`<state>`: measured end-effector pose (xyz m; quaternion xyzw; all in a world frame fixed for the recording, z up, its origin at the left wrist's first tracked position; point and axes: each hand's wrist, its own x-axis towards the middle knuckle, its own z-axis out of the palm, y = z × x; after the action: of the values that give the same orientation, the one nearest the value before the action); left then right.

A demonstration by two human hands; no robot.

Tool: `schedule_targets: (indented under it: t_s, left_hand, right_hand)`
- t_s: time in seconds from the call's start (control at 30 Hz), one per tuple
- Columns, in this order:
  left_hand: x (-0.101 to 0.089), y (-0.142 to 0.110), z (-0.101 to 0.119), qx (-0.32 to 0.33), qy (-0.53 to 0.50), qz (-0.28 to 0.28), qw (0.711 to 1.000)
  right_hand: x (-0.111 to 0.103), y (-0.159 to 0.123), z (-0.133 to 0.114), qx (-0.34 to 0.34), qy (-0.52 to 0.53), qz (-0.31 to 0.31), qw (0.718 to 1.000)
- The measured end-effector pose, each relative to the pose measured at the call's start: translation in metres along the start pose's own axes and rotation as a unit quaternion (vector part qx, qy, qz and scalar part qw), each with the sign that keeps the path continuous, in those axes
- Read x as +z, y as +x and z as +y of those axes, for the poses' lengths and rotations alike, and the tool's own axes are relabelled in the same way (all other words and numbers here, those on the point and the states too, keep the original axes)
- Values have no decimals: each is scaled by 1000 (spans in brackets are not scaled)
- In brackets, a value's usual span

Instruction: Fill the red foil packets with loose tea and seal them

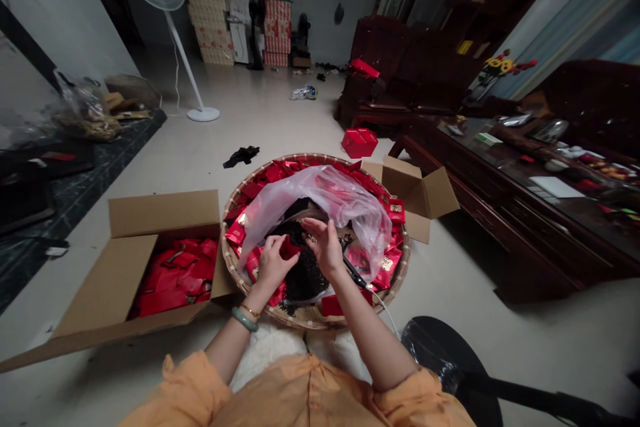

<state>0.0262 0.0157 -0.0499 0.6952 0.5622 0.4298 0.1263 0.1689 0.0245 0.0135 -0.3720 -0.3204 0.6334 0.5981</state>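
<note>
two open cardboard boxes are sitting on the floor [280, 127] on either side of a round woven bamboo tray [400, 267]. the left-hand box [135, 227] is holding a heap of red foil packets [175, 273], and its flap is touching the tray's rim. next along, the left hand [273, 261], wearing a jade bangle [244, 319], is curling its fingers around a small red packet [290, 248] above a mound of loose black tea [305, 277] lying in the tray. the right hand [325, 247] is hovering just beside it, fingertips pinched together over the tea, though anything between them is too small to tell. a black corded tool [354, 273] is lying just beside the right wrist, a clear plastic bag [320, 193] is billowing over the tray's far side, and the right-hand box [415, 190] is standing behind the rim.
</note>
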Motion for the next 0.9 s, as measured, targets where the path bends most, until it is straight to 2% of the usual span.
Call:
schedule_targets:
  t_s: [0.1, 0.17, 0.23, 0.3, 0.37, 0.4, 0.47, 0.57, 0.63, 0.7, 0.77, 0.9]
  left_hand:
    - [-6, 1, -4, -11, 0, 16, 1000]
    - [-11, 3, -9, -17, 8, 29, 999]
    - [-16, 5, -14, -15, 15, 38, 999]
    - [-19, 5, -18, -7, 18, 41, 999]
    - [-21, 5, -19, -3, 17, 41, 999]
    - [-21, 5, -19, -4, 16, 38, 999]
    - [-22, 3, -19, -9, 18, 32, 999]
    - [-23, 2, -18, -12, 33, 28, 999]
    - [-24, 2, -19, -11, 46, 31, 998]
    - [-26, 3, -21, -11, 55, 34, 998]
    - [-28, 4, -21, -9, 57, 36, 998]
    - [-30, 4, -19, -5, 47, 34, 998]
  right_hand:
    - [-22, 18, 8, -3, -48, 48, 998]
    - [-38, 30, 18, 1, -198, 57, 979]
    - [-50, 39, 32, -6, -382, 19, 924]
    - [-55, 46, 47, 0, -525, -61, 849]
    - [-53, 52, 59, 16, -618, -116, 777]
    - [-49, 56, 64, 24, -649, -124, 750]
    - [-40, 65, 71, 26, -691, -109, 714]
    - [-24, 75, 75, -7, -734, -103, 672]
    - [-17, 78, 76, -34, -744, -145, 651]
    - [-12, 77, 76, -50, -739, -190, 644]
    - [-10, 74, 75, -58, -731, -208, 648]
    - [-15, 69, 67, -67, -712, -200, 670]
